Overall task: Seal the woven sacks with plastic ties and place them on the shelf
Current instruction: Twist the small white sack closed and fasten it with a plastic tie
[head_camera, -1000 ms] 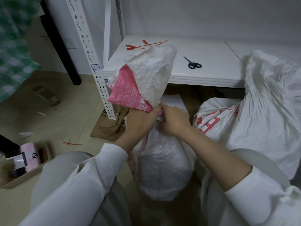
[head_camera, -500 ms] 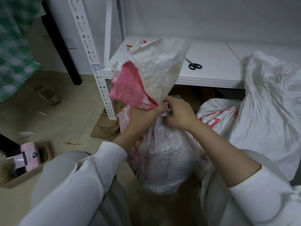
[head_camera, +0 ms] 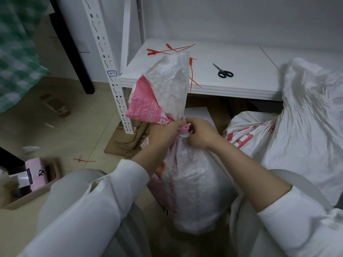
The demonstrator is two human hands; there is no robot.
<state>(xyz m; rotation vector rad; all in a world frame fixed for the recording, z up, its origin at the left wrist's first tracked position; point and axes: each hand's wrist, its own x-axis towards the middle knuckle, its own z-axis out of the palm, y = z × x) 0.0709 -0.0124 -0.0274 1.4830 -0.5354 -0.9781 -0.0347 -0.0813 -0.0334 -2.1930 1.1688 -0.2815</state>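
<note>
Nearby: woven sack [head_camera: 194, 182], upright between the knees; left hand [head_camera: 163, 134] grips its bunched neck, right hand [head_camera: 202, 134] pinches there, any tie hidden. Advised: hold the gather tight, cinch low. Beyond: shelf [head_camera: 241, 84], with red ties [head_camera: 167, 51] and scissors [head_camera: 223, 72].

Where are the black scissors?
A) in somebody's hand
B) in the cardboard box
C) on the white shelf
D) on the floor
C: the scissors lie on the white shelf, to the right of the red ties, while the left hand and right hand hold the neck of the sack.
</note>
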